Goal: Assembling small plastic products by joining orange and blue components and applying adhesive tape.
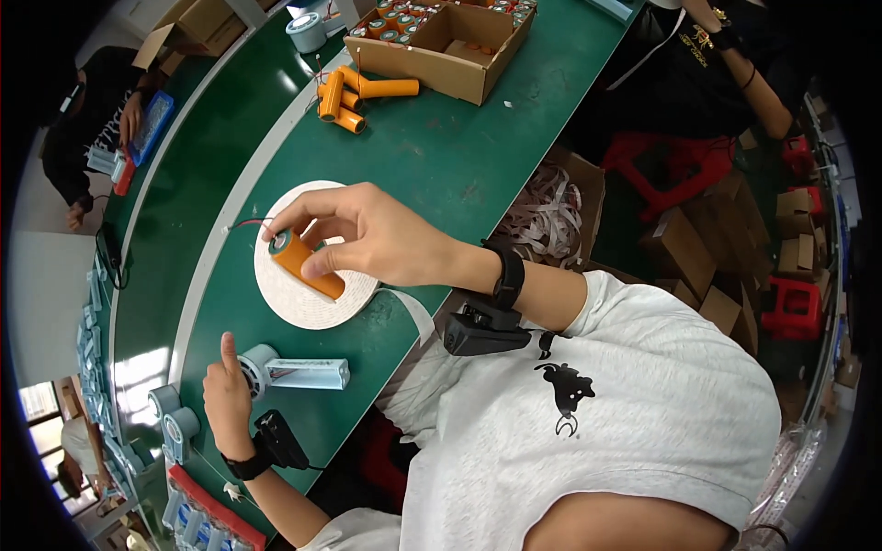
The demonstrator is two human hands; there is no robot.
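Note:
My right hand [367,234] grips an orange cylindrical battery pack [303,262] between thumb and fingers. A thin red and black lead with a small white plug trails from its end. Battery and hand are over a broad white roll of tape [285,298], whose loose end curls toward the table edge. My left hand [227,397] is at the lower left, thumb stretched upward and its other fingers mostly hidden. Close beside it lies a light-blue handheld fan [308,373] with a round head and an open, trough-like handle; whether the hand touches it is unclear.
Several orange battery packs [344,96] lie piled farther up the green table [441,147]. Behind them stands a divided cardboard box [473,69] holding more batteries. A carton of paper strips [551,216] sits beside the table. Other people work at left and upper right.

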